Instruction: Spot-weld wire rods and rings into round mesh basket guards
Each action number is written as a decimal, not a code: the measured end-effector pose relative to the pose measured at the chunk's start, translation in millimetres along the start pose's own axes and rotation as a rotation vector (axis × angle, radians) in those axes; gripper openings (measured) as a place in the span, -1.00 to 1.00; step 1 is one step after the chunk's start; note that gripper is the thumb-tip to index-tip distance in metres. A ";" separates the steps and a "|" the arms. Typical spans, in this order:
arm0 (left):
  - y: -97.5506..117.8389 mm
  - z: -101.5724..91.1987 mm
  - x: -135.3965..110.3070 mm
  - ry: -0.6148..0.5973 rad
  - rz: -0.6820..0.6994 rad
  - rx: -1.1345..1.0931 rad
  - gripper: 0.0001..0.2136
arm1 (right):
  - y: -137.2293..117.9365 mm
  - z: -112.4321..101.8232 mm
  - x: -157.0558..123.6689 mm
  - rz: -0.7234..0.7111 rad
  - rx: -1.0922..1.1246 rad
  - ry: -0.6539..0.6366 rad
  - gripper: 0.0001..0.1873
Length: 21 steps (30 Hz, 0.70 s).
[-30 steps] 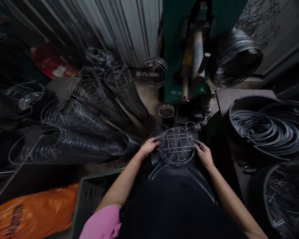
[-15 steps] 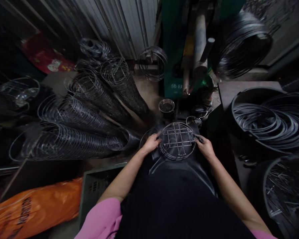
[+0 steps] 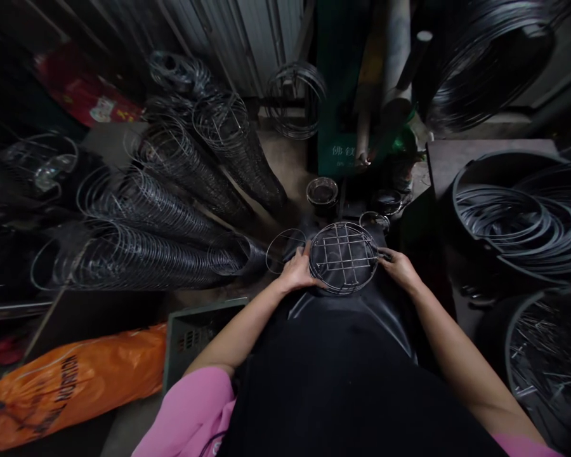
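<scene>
A round wire rack [image 3: 345, 246], a ring with crossed wires forming a grid, lies level over my lap against the dark apron [image 3: 333, 336]. My left hand [image 3: 299, 271] grips its left rim, with the thumb along the near edge and the fingers toward the far side. At the right rim, my right hand [image 3: 400, 269] pinches the rack between thumb and fingers. Just left of my left hand is a thin wire ring [image 3: 276, 244]; whether the hand touches it I cannot tell. Beyond the rack stands a green machine [image 3: 332, 143].
Stacks of wire rings [image 3: 166, 254] lean on the left. An orange sack [image 3: 109, 368] and a green crate [image 3: 171, 346] are near left. At right are a tub of wire hoops [image 3: 457, 184] and another of short wire pieces [image 3: 542, 362]. Small round containers [image 3: 321, 192] stand ahead.
My left hand has shifted its hold, its thumb now lower along the rack's near rim. The right hand stays at the right rim. The camera view has moved slightly.
</scene>
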State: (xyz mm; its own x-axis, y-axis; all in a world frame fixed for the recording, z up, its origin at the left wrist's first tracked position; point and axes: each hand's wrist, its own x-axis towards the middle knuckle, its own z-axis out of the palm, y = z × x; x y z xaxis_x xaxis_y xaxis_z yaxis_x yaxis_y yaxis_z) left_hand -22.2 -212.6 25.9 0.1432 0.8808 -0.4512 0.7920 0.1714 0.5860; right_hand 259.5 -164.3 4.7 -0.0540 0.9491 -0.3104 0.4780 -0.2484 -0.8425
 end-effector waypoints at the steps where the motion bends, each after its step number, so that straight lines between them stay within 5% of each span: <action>1: 1.4 3.5 -0.8 0.016 -0.011 0.021 0.27 | 0.9 1.3 -0.3 0.008 0.013 0.009 -0.72; 9: 7.9 13.8 -1.3 0.090 -0.053 0.067 0.20 | 7.4 14.1 -5.4 -0.010 0.132 0.142 -0.73; 21: 5.6 7.9 -2.2 0.055 -0.051 0.134 0.21 | 12.4 17.7 -21.0 -0.030 0.153 0.167 -0.72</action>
State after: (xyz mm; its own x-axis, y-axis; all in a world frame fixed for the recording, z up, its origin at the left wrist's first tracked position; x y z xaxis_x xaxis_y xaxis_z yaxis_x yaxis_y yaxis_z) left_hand -13.4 -217.0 24.9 0.0709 0.8961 -0.4381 0.8703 0.1591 0.4662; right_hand 251.0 -190.7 -7.0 0.0859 0.9721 -0.2182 0.3388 -0.2345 -0.9112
